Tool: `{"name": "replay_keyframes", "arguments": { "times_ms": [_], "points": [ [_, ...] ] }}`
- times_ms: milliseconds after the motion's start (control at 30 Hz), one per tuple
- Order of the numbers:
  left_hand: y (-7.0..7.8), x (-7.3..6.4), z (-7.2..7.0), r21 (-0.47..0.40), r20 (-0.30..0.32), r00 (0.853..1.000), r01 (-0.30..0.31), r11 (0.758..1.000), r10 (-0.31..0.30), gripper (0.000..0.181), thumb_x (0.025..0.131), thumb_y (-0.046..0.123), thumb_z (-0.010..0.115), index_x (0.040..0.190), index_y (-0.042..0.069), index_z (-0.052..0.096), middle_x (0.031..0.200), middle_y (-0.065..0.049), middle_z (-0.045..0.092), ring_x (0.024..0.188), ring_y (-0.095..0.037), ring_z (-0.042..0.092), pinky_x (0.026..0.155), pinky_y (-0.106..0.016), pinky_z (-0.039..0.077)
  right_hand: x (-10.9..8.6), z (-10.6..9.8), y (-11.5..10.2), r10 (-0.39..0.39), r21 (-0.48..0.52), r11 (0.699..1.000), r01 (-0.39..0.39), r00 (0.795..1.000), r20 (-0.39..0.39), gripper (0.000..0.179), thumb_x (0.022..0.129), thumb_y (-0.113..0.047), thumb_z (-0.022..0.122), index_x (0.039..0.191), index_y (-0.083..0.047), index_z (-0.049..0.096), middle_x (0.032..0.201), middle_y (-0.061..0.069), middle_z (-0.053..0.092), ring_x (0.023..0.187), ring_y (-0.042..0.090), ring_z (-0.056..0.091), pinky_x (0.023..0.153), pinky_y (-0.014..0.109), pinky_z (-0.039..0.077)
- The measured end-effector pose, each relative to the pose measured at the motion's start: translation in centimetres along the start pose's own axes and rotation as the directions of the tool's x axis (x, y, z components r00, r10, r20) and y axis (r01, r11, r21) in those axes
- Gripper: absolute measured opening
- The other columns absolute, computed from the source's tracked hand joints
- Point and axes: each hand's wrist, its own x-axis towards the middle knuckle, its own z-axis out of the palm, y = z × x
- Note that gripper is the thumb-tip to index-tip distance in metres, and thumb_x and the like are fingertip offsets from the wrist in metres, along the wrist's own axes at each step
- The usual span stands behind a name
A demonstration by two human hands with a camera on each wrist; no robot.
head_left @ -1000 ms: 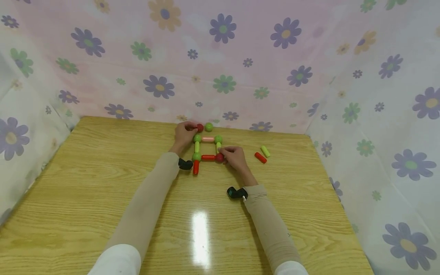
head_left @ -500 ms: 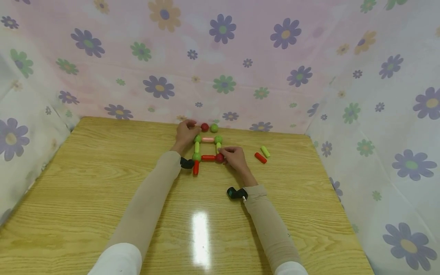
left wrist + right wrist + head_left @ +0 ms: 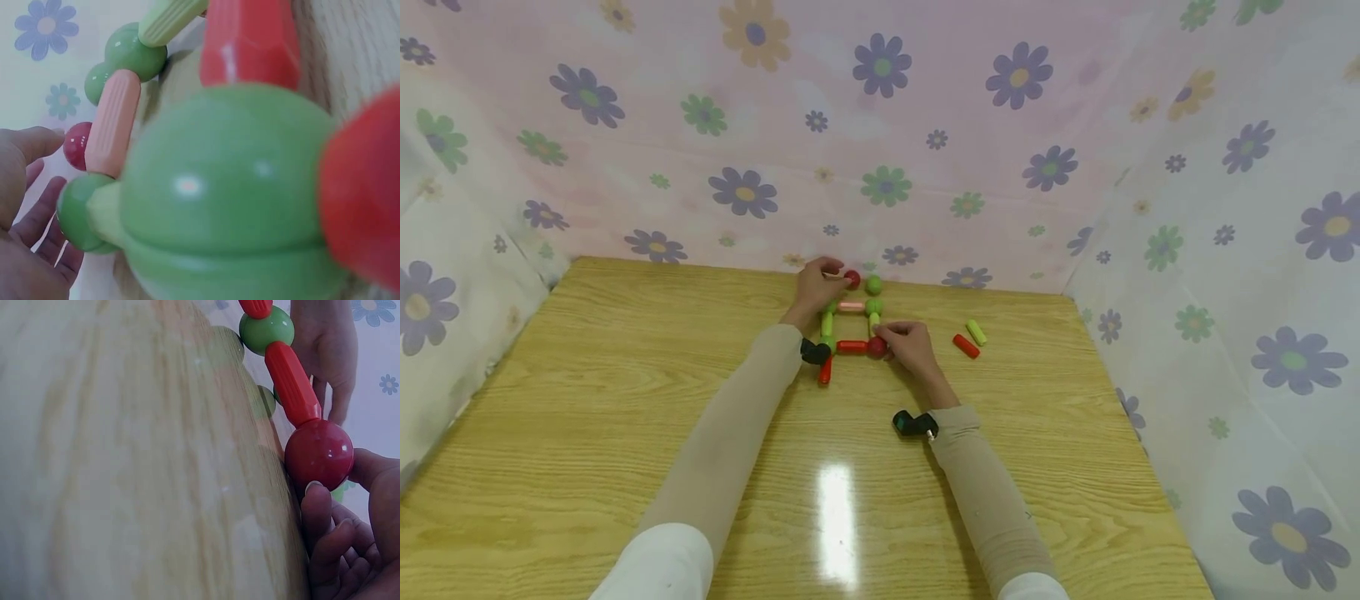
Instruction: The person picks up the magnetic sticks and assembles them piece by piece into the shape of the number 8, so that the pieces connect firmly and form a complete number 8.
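In the head view, a square frame of balls and rods lies near the back of the table. It has green balls at three corners (image 3: 873,307), a red ball (image 3: 877,347) at the front right, a pink rod (image 3: 852,307) and a red rod (image 3: 852,347). My right hand (image 3: 912,346) pinches that red corner ball between thumb and fingers. My left hand (image 3: 817,287) is behind the frame's back left corner, its fingertips at a loose red ball (image 3: 852,279); its fingers look relaxed in the left wrist view. A loose green ball (image 3: 874,285) sits beside it.
A red rod (image 3: 825,371) sticks out frontward from the front left corner, partly behind the left wrist camera (image 3: 815,352). To the right lie a loose yellow-green rod (image 3: 976,332) and a red rod (image 3: 966,346). A flowered cloth (image 3: 820,167) hangs behind the table.
My left hand has moved right, and the loose red and green balls have shifted right along with it. The right hand has stayed at the red corner ball.
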Motion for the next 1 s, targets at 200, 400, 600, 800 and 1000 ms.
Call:
{"name": "replay_keyframes", "arguments": {
  "times_ms": [200, 400, 600, 800, 1000],
  "points": [
    [0.6, 0.5, 0.6, 0.093, 0.128, 0.991, -0.052, 0.994, 0.04, 0.038, 0.1, 0.012, 0.065, 0.137, 0.004, 0.061, 0.14, -0.02, 0.055, 0.128, -0.037, 0.055, 0.103, -0.047, 0.049, -0.2, 0.1, -0.2, 0.019, 0.002, 1.0, -0.019, 1.0, 0.0, 0.035, 0.097, -0.026, 0.072, 0.11, 0.006, 0.075, 0.079, 0.008, 0.072, 0.048, 0.008, 0.058, 0.048, 0.021, 0.048],
    [0.8, 0.8, 0.9, 0.22, 0.198, 0.979, -0.099, 0.97, 0.055, 0.04, 0.101, 0.011, 0.063, 0.14, 0.003, 0.06, 0.143, -0.018, 0.057, 0.128, -0.037, 0.057, 0.105, -0.045, 0.048, -0.3, 0.2, -0.2, 0.027, 0.001, 1.0, -0.027, 1.0, -0.001, 0.035, 0.097, -0.026, 0.072, 0.11, 0.006, 0.075, 0.077, 0.006, 0.071, 0.048, 0.007, 0.057, 0.048, 0.021, 0.047],
    [0.5, 0.5, 0.7, 0.219, 0.177, 0.983, -0.096, 0.971, 0.057, 0.04, 0.1, 0.009, 0.062, 0.14, 0.003, 0.06, 0.139, -0.018, 0.06, 0.127, -0.035, 0.058, 0.107, -0.044, 0.046, -0.3, 0.2, -0.1, 0.014, -0.006, 1.0, -0.014, 1.0, -0.001, 0.034, 0.097, -0.026, 0.072, 0.109, 0.005, 0.075, 0.077, 0.006, 0.071, 0.049, 0.008, 0.057, 0.048, 0.021, 0.047],
    [0.0, 0.5, 0.5, 0.24, 0.115, 0.993, -0.067, 0.969, 0.04, 0.039, 0.098, 0.012, 0.062, 0.137, 0.007, 0.063, 0.134, -0.016, 0.063, 0.122, -0.033, 0.057, 0.106, -0.045, 0.045, -0.2, 0.1, 0.0, 0.008, -0.004, 1.0, -0.008, 1.0, 0.001, 0.034, 0.097, -0.027, 0.072, 0.108, 0.005, 0.076, 0.077, 0.006, 0.072, 0.049, 0.008, 0.058, 0.048, 0.021, 0.046],
    [-0.9, 0.8, 0.0, 0.175, 0.106, 0.994, -0.028, 0.984, 0.01, 0.03, 0.099, 0.005, 0.061, 0.128, -0.001, 0.066, 0.128, -0.022, 0.062, 0.116, -0.035, 0.057, 0.1, -0.046, 0.047, 0.0, -0.1, 0.0, 0.013, -0.001, 1.0, -0.013, 1.0, -0.004, 0.036, 0.096, -0.029, 0.073, 0.11, 0.005, 0.075, 0.079, 0.009, 0.073, 0.049, 0.008, 0.058, 0.048, 0.021, 0.047]
  ]
}}
